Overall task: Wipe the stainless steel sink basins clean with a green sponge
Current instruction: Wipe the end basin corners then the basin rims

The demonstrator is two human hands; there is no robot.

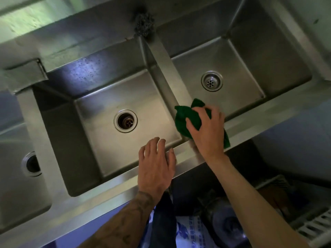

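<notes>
- The right hand (207,127) had its grip curled over the green sponge (184,119). It pressed the sponge on the near end of the divider (166,72) between the middle basin (100,108) and the right basin (238,68), just where the divider met the front rim (114,183).
- The left hand (155,163) had its grip released: fingers straight and spread, resting on the front rim at the middle basin's near edge, holding nothing.
- The sponge hung limp past the hand on both sides. A loose flap could fold under during a stroke and leave streaks, or slip out of the fingers and drop into a basin.
- Droplets sat on the middle basin's far wall (86,72). On wet steel the bracing left hand could slide forward if weight went onto it.
- The middle drain (125,121) possibly had no strainer basket, though the light was too dim to be sure. Scraps wiped toward it could wash straight down.
- A steel scourer (144,24) sat at the divider's far end. A long sweep along the divider could knock it into either basin.
- The basins' tight corners were easy to skip with flat strokes.
</notes>
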